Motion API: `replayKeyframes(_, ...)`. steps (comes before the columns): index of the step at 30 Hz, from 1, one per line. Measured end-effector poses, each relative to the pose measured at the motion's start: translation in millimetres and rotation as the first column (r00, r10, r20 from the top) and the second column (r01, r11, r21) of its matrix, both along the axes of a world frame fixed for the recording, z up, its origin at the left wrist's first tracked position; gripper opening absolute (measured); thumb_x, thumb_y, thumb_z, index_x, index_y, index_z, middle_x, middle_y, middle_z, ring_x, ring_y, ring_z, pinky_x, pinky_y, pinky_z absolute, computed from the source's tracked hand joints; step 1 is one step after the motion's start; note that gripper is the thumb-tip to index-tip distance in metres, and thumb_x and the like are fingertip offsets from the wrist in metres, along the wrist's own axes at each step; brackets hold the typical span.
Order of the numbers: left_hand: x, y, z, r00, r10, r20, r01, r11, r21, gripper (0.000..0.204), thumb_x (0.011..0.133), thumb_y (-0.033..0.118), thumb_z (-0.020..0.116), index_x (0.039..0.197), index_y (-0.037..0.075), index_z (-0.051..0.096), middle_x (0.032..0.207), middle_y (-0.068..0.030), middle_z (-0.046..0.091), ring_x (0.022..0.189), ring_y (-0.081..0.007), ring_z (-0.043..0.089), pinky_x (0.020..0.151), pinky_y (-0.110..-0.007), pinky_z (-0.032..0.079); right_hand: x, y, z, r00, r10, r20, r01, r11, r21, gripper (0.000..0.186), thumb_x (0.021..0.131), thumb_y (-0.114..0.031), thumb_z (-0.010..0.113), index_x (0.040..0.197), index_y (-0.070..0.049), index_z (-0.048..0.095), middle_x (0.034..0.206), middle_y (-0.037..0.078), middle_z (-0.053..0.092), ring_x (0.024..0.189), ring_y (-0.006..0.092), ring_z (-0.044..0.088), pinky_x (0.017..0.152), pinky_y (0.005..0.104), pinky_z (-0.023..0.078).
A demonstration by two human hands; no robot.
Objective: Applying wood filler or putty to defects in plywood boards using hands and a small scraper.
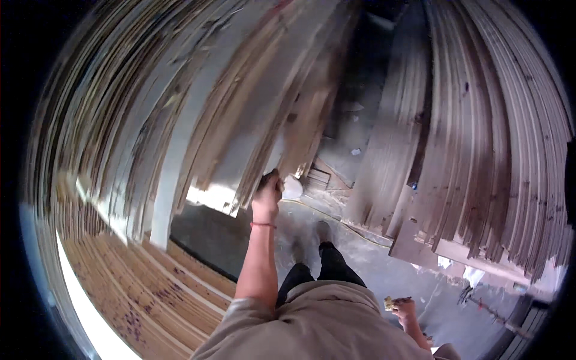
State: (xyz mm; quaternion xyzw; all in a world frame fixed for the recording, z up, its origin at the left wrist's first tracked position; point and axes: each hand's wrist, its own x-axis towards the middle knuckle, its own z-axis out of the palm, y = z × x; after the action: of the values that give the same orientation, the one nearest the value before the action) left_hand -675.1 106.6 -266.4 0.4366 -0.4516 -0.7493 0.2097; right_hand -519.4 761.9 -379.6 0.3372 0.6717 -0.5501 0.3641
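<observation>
My left hand (pixel 267 191) reaches up to the lower corner of a stack of upright wooden sheets (pixel 240 144) on the left, its fingers curled round a sheet's edge. A red band circles that wrist. My right hand (pixel 405 308) is low at the right, closed on a small yellowish object (pixel 391 303) whose kind I cannot make out. Just right of my left hand, a pale rounded thing (pixel 292 186) lies low between the stacks. The upper parts of the sheets are partly blurred.
More upright sheets (pixel 462 150) line the right side, with a dark gap between the stacks. Flat stacked boards (pixel 150 288) lie at lower left. My feet stand on grey concrete (pixel 366 258), crossed by a thin hose or cable (pixel 327 219). A metal rod (pixel 492 315) lies at lower right.
</observation>
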Motion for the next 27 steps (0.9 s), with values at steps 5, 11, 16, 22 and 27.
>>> replayKeyframes(5, 42.2, 24.2, -14.1, 0.996, -0.028, -0.079, 0.001, 0.949, -0.315, 0.008, 0.090, 0.005, 0.063, 0.096, 0.004, 0.067, 0.071, -0.0038, 0.061, 0.055, -0.0129, 0.053, 0.050, -0.026, 0.038, -23.1, -11.3, -15.2, 0.961, 0.276, -0.014, -0.274, 0.959, 0.078, 0.012, 0.078, -0.006, 0.071, 0.088, 0.000, 0.071, 0.086, 0.008, 0.071, 0.074, 0.0172, 0.068, 0.058, 0.0319, 0.056)
replayKeyframes(11, 131.2, 72.8, 7.7, 0.998, 0.034, -0.046, -0.035, 0.999, -0.031, 0.016, 0.098, 0.014, 0.062, 0.106, 0.002, 0.070, 0.065, -0.0005, 0.060, 0.048, -0.0057, 0.047, 0.044, -0.022, 0.034, -55.6, -57.8, -16.0, 0.982, 0.190, 0.018, -0.190, 0.980, 0.052, 0.018, 0.076, -0.009, 0.075, 0.093, -0.002, 0.072, 0.085, 0.006, 0.069, 0.075, 0.0183, 0.066, 0.063, 0.0385, 0.055)
replayKeyframes(16, 178.5, 35.7, -0.7, 0.999, 0.048, -0.011, -0.046, 0.985, 0.168, 0.019, 0.098, 0.019, 0.065, 0.097, 0.001, 0.072, 0.065, 0.0005, 0.061, 0.046, -0.0050, 0.042, 0.043, -0.022, 0.029, -85.3, -107.8, -1.1, 0.913, 0.407, -0.031, -0.406, 0.914, 0.018, 0.023, 0.076, -0.008, 0.077, 0.097, -0.003, 0.071, 0.090, 0.008, 0.071, 0.076, 0.0205, 0.066, 0.063, 0.0386, 0.055)
replayKeyframes(22, 124.3, -39.9, -16.5, 0.867, 0.225, -0.444, -0.161, 0.971, 0.179, 0.050, 0.104, 0.008, 0.046, 0.154, 0.007, 0.040, 0.114, -0.0040, 0.072, 0.051, -0.0065, 0.039, 0.045, -0.024, 0.034, -78.2, -160.9, 50.2, 0.812, 0.565, -0.148, -0.561, 0.825, 0.072, 0.021, 0.085, -0.003, 0.073, 0.105, 0.000, 0.070, 0.100, 0.010, 0.070, 0.086, 0.0237, 0.069, 0.067, 0.0368, 0.059)
replayKeyframes(27, 59.0, -43.2, -19.1, 0.922, 0.049, -0.384, 0.019, 0.985, 0.172, 0.042, 0.096, 0.003, 0.053, 0.137, 0.011, 0.058, 0.092, -0.0054, 0.066, 0.057, -0.0079, 0.048, 0.048, -0.025, 0.038, -81.6, -162.8, 81.6, -0.344, 0.834, -0.431, -0.775, 0.006, 0.632, 0.017, 0.081, 0.000, 0.075, 0.098, 0.001, 0.071, 0.097, 0.010, 0.070, 0.084, 0.0228, 0.069, 0.063, 0.0349, 0.059)
